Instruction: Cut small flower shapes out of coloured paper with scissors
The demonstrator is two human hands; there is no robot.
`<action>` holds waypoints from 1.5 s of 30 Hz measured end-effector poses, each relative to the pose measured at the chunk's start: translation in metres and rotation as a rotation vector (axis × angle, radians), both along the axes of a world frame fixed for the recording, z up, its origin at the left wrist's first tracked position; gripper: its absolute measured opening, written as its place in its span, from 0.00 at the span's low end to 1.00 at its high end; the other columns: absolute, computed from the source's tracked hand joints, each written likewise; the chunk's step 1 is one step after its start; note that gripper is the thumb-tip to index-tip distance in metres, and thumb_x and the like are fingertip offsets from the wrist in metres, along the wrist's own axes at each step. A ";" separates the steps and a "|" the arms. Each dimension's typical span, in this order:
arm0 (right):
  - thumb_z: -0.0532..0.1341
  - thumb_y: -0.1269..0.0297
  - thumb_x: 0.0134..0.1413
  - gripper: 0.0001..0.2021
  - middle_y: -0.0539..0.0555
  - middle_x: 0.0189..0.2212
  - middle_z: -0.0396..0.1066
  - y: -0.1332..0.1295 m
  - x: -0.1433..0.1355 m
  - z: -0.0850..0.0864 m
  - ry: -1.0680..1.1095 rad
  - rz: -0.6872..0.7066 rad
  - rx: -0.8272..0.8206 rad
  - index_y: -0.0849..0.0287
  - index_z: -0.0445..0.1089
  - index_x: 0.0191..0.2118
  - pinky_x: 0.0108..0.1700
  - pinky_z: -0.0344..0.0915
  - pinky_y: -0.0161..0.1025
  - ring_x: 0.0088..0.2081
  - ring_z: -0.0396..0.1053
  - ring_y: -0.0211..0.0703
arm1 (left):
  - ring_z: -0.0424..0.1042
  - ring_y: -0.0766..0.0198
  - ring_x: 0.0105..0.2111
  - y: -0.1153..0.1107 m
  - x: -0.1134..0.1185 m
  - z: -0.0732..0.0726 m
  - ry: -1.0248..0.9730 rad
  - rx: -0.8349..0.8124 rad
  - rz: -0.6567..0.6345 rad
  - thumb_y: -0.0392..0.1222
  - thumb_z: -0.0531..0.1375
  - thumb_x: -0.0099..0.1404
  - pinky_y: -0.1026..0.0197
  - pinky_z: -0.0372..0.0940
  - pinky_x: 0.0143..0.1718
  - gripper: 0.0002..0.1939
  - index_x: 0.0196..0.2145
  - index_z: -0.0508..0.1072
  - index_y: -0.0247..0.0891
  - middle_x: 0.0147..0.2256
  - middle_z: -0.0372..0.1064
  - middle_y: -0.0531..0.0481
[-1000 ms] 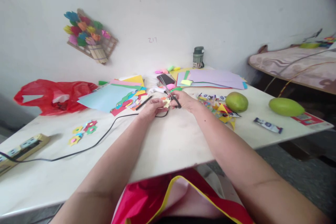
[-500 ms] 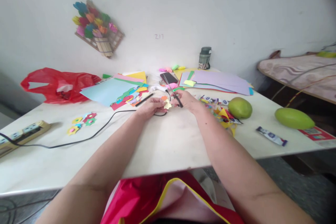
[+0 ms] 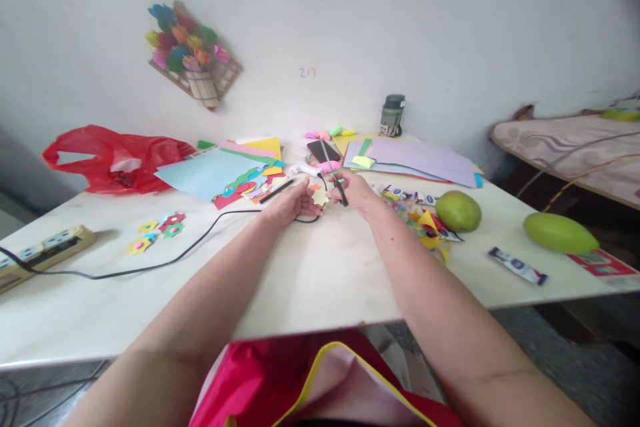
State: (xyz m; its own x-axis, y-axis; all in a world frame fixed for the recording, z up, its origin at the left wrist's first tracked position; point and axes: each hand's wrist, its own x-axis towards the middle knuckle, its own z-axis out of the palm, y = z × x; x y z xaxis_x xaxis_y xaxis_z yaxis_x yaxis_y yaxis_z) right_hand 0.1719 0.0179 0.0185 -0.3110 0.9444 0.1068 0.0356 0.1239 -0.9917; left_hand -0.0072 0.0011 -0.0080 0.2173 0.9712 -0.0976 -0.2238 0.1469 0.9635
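Observation:
A small pale yellow paper flower (image 3: 321,196) is between the two hands, over the middle of the table. My left hand (image 3: 295,203) is beside it with its fingers curled; whether they touch the flower is too small to tell. My right hand (image 3: 350,191) is closed on scissors (image 3: 341,192), whose long blades point away toward the phone. The right fingertips are at the flower's right edge. An orange paper piece (image 3: 315,187) lies just behind the flower.
Coloured paper sheets (image 3: 415,157), a white glue gun (image 3: 304,170) and a phone (image 3: 324,151) lie behind the hands. Paper flowers (image 3: 173,223), a power strip (image 3: 47,253) and a black cable are left. Scraps, two green mangoes (image 3: 458,211) and a wrapper (image 3: 518,265) are right.
The left fingers have loosened and shifted up beside the paper flower, which shows more of itself. The scissors stay in my right hand. The whole view has shifted slightly.

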 end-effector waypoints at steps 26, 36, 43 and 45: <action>0.67 0.73 0.33 0.16 0.42 0.14 0.64 0.002 0.003 0.003 0.035 0.006 -0.014 0.60 0.64 0.33 0.22 0.57 0.30 0.18 0.60 0.32 | 0.75 0.61 0.25 -0.002 0.000 -0.001 -0.012 0.055 -0.020 0.32 0.66 0.48 0.60 0.69 0.30 0.10 0.27 0.67 0.33 0.24 0.73 0.48; 0.66 0.74 0.32 0.16 0.42 0.14 0.62 0.002 0.000 -0.001 -0.013 0.021 0.042 0.61 0.65 0.33 0.24 0.58 0.32 0.18 0.60 0.33 | 0.74 0.63 0.22 -0.004 0.003 0.002 0.027 0.048 0.011 0.33 0.67 0.47 0.62 0.69 0.28 0.11 0.27 0.67 0.33 0.24 0.73 0.47; 0.64 0.77 0.33 0.15 0.42 0.16 0.63 -0.001 -0.004 0.001 -0.012 -0.026 0.035 0.60 0.65 0.33 0.22 0.58 0.32 0.17 0.61 0.32 | 0.73 0.65 0.23 0.000 0.003 -0.002 0.040 0.075 0.026 0.36 0.68 0.47 0.63 0.69 0.29 0.11 0.25 0.69 0.32 0.24 0.73 0.48; 0.64 0.76 0.33 0.15 0.42 0.16 0.63 -0.003 -0.005 0.002 -0.009 -0.030 0.026 0.60 0.65 0.33 0.21 0.58 0.31 0.17 0.62 0.32 | 0.73 0.65 0.24 0.001 0.003 -0.004 0.027 0.085 0.034 0.36 0.68 0.46 0.63 0.68 0.29 0.12 0.25 0.69 0.32 0.24 0.72 0.49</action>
